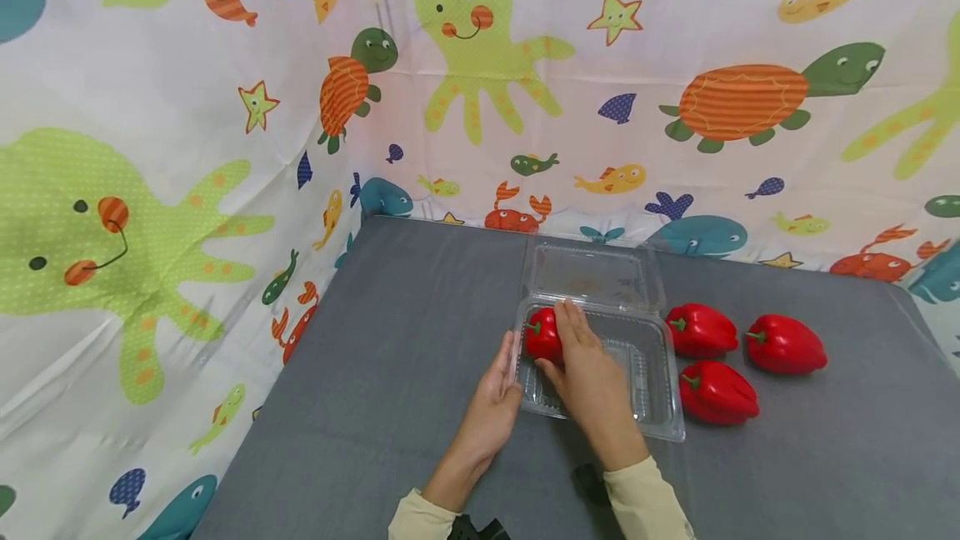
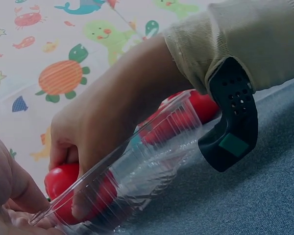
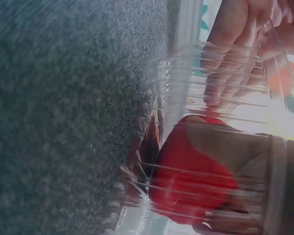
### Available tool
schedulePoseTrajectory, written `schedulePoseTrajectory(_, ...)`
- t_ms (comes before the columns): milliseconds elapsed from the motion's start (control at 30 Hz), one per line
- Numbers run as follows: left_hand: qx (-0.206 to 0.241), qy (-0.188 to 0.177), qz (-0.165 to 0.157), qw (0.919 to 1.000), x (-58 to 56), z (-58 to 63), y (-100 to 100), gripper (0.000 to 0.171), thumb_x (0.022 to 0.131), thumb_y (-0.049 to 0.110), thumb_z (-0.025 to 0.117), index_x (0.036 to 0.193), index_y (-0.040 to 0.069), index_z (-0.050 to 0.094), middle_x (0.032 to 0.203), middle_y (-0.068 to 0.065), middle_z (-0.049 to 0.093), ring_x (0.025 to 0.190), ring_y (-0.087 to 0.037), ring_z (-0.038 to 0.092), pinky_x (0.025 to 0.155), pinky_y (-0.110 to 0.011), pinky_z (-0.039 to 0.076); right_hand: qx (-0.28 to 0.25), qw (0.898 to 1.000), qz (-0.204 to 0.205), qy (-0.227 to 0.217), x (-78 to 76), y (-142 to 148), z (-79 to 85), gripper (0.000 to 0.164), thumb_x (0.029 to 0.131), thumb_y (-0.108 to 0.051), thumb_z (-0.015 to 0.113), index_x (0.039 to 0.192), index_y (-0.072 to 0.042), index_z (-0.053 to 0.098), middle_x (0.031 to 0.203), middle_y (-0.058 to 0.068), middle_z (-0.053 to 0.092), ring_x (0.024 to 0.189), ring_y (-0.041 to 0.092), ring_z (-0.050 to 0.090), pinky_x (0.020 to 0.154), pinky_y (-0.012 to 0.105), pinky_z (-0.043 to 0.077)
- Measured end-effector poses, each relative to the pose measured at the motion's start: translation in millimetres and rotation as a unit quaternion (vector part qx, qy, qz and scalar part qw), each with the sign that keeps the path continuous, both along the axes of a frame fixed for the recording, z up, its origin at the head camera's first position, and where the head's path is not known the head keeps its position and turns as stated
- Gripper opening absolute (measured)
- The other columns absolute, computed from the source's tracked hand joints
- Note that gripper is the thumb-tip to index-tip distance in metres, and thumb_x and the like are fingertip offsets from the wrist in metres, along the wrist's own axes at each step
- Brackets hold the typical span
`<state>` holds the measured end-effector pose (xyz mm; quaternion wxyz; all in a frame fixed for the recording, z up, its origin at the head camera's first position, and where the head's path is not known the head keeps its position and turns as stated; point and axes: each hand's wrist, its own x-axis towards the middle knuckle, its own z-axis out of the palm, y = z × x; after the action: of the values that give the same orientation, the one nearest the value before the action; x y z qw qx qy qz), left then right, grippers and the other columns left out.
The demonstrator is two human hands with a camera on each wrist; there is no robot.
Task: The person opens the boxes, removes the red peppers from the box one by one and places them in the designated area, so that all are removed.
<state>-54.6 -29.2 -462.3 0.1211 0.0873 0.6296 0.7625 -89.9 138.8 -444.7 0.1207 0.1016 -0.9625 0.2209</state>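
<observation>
A clear plastic clamshell container (image 1: 651,373) stands on the grey table with its lid (image 1: 592,273) folded back, away from me. My left hand (image 1: 491,407) holds the container's left rim, thumb and fingers at the near-left wall. Inside the left part of the tray lies a red bell pepper (image 1: 542,336) with a green stem pointing left. My right hand (image 1: 595,382) grips this pepper, fingers over its far side and thumb on its near side. Through the clear wall in the right wrist view, the pepper (image 3: 186,181) shows between thumb and fingers.
Three more red bell peppers lie right of the container: one behind (image 1: 702,330), one in front (image 1: 718,392) and one farther right (image 1: 786,344). A curtain with sea animals (image 1: 517,90) hangs behind and left of the grey tabletop (image 1: 390,340).
</observation>
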Motion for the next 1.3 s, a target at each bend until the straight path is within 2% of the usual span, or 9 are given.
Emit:
schedulePoseTrajectory(333,0.004,-0.004,0.003,1.0,0.0,1.4,0,0.077,0.101,-0.015,0.032,0.17,0.005,0.004,0.177,-0.004,0.01,0.162,-0.016,0.007,0.128,-0.033,0.008,-0.029,1.0,0.007,-0.006,-1.3,6,-1.1,0.097,0.079,-0.023,0.095,0.159,-0.001,0.044,0.161,0.021,0.045,0.145,0.039,0.05,0.104,0.059,0.052)
schedulePoseTrajectory(567,-0.001,-0.002,0.008,1.0,0.5,1.6,2,0.077,0.101,-0.014,0.033,0.17,0.006,0.005,0.178,-0.004,0.011,0.162,-0.018,0.007,0.128,-0.036,0.008,-0.017,1.0,0.004,0.007,2.3,11,4.4,0.099,0.078,-0.023,0.096,0.16,-0.002,0.044,0.16,0.021,0.047,0.143,0.04,0.051,0.097,0.062,0.056)
schedulePoseTrajectory(833,0.017,0.013,0.002,0.9998,0.7,-1.6,1,0.076,0.101,-0.015,0.031,0.169,0.003,0.002,0.178,-0.007,0.008,0.163,-0.021,0.004,0.129,-0.038,0.006,-0.019,1.0,0.001,-0.004,10.7,14,15.3,0.1,0.08,-0.026,0.094,0.162,-0.005,0.041,0.162,0.019,0.045,0.146,0.039,0.048,0.1,0.063,0.054)
schedulePoseTrajectory(967,0.022,0.015,0.002,0.9997,0.2,-2.1,1,0.076,0.101,-0.015,0.031,0.169,0.002,0.002,0.178,-0.008,0.007,0.163,-0.021,0.004,0.13,-0.038,0.007,-0.026,1.0,-0.002,0.007,17.1,18,21.8,0.101,0.079,-0.024,0.095,0.162,-0.004,0.041,0.162,0.019,0.046,0.146,0.04,0.048,0.101,0.063,0.053)
schedulePoseTrajectory(1300,0.017,0.016,-0.001,0.9997,1.6,-1.3,2,0.076,0.101,-0.015,0.031,0.169,0.002,0.002,0.178,-0.007,0.007,0.163,-0.021,0.004,0.128,-0.035,0.008,-0.03,0.999,-0.018,0.041,26.2,30,27.0,0.103,0.077,-0.022,0.096,0.163,-0.006,0.04,0.161,0.021,0.047,0.146,0.041,0.048,0.092,0.064,0.057)
